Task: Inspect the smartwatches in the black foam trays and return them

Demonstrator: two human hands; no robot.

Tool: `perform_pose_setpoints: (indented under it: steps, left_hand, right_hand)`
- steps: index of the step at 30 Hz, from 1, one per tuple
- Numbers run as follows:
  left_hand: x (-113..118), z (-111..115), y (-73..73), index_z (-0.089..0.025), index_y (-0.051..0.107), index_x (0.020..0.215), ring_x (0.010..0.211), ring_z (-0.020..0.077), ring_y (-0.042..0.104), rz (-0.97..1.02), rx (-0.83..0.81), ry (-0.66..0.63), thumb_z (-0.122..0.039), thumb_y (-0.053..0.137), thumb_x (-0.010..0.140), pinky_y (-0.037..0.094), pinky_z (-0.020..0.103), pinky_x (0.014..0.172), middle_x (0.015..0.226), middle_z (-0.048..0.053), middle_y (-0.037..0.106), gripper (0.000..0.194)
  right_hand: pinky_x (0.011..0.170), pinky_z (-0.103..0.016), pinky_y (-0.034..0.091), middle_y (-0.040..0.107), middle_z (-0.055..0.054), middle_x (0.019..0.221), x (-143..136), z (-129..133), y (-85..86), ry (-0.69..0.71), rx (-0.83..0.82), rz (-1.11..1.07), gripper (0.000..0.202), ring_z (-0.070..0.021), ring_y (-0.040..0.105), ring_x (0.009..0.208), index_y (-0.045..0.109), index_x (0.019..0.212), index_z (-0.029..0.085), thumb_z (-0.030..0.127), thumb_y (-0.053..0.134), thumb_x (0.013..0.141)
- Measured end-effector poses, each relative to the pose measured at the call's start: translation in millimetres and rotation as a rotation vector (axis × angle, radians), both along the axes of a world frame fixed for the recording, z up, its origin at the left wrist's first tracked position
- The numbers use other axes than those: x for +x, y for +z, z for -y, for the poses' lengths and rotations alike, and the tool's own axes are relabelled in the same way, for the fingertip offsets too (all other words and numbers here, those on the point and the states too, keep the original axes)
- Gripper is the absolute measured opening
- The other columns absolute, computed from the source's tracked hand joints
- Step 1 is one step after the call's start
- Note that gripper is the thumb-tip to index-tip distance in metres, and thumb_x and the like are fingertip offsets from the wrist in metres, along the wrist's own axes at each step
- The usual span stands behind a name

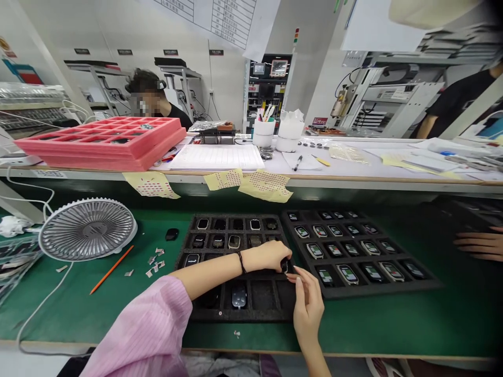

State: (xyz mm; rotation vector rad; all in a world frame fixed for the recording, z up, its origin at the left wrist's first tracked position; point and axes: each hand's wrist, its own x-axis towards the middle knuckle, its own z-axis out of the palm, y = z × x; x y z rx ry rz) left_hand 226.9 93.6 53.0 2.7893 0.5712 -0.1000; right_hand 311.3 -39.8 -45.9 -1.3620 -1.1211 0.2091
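At approx. 6 o'clock, over a black foam compartment tray [245,315], the left hand [274,255] grips a small, dark, watch-shaped device [285,265] near the tray's 3 o'clock edge; the right hand [308,305], half-curled, meets it, grip unclear. Step: prob. two-handed handling; next move likely calls for steady fingers. Device mostly hidden, w/ light edge.

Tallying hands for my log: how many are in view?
3: the person's left hand and right hand at the left black tray, and a co-worker's hand at the picture's right edge. Others may be hidden.
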Motion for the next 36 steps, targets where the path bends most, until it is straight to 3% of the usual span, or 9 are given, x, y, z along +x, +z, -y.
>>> perform_pose_setpoints:
  steps: [4,7,12,15,18,21,28,36]
  left_hand:
    - [7.3,-0.9,-18.0,-0.008,0.068,0.096,0.082,0.0266,0.067,-0.007,-0.011,-0.015,-0.007,0.073,0.064,0.049,0.03,0.07,0.085,0.014,0.073,0.032]
    - [0.3,-1.4,-21.9,-0.01,0.068,0.1,0.088,0.0262,0.067,0.044,-0.026,0.002,-0.01,0.073,0.068,0.05,0.031,0.075,0.092,0.013,0.073,0.032]
    - [-30.0,4.0,-4.0,-0.013,0.066,0.109,0.097,0.0214,0.064,0.153,-0.052,0.058,-0.021,0.071,0.076,0.048,0.028,0.086,0.105,0.01,0.071,0.035]
    - [-59.2,17.0,12.3,-0.014,0.062,0.118,0.102,0.0234,0.063,0.198,-0.056,0.169,-0.023,0.073,0.074,0.048,0.03,0.089,0.112,0.011,0.069,0.045]
    - [-89.0,36.4,19.2,-0.015,0.064,0.114,0.099,0.0267,0.064,0.091,-0.054,0.288,-0.017,0.075,0.069,0.049,0.033,0.086,0.108,0.011,0.07,0.047]
    - [-105.8,56.3,14.5,-0.015,0.066,0.102,0.094,0.0285,0.065,-0.1,-0.074,0.303,-0.016,0.073,0.068,0.051,0.033,0.078,0.097,0.011,0.071,0.035]
    - [-97.1,80.8,9.4,-0.008,0.06,0.105,0.097,0.0308,0.062,-0.31,0.013,0.28,-0.014,0.075,0.07,0.051,0.035,0.078,0.104,0.019,0.066,0.039]
    - [-89.0,85.2,-0.4,-0.007,0.054,0.108,0.09,0.0303,0.065,-0.332,-0.002,0.254,-0.004,0.069,0.068,0.049,0.035,0.072,0.098,0.019,0.066,0.043]
  right_hand:
    - [0.072,-0.036,0.056,0.061,-0.012,0.105,-0.3,-0.7,0.4,-0.01,-0.003,-0.021,0.026,-0.0199,0.066,0.081,0.062,0.108,0.019,0.031,0.044,0.095]
    - [0.073,-0.038,0.056,0.06,-0.012,0.105,-1.1,-0.1,1.5,-0.008,0.002,-0.023,0.026,-0.0198,0.065,0.08,0.062,0.107,0.019,0.032,0.043,0.095]
    - [0.072,-0.037,0.055,0.059,-0.011,0.105,-2.5,2.4,2.7,-0.003,-0.007,-0.027,0.024,-0.0196,0.065,0.08,0.062,0.106,0.019,0.03,0.044,0.095]
    - [0.072,-0.037,0.055,0.059,-0.011,0.104,-2.9,3.7,2.8,0.0,0.002,-0.031,0.023,-0.0191,0.065,0.08,0.062,0.106,0.019,0.029,0.044,0.095]
    - [0.07,-0.037,0.056,0.059,-0.01,0.103,-3.5,4.4,2.5,0.011,0.017,-0.02,0.023,-0.0191,0.065,0.079,0.062,0.106,0.019,0.028,0.044,0.095]
    - [0.069,-0.037,0.057,0.06,-0.01,0.103,-4.6,5.1,2.0,0.016,0.006,0.006,0.023,-0.0192,0.065,0.08,0.062,0.107,0.02,0.028,0.044,0.095]
    - [0.068,-0.037,0.058,0.059,-0.011,0.105,-7.4,8.7,0.3,0.021,-0.009,0.091,0.023,-0.0192,0.065,0.08,0.061,0.108,0.02,0.027,0.044,0.095]
    - [0.066,-0.035,0.059,0.059,-0.011,0.106,-12.3,11.6,1.5,0.046,-0.051,0.064,0.023,-0.0198,0.066,0.081,0.062,0.108,0.02,0.029,0.045,0.094]
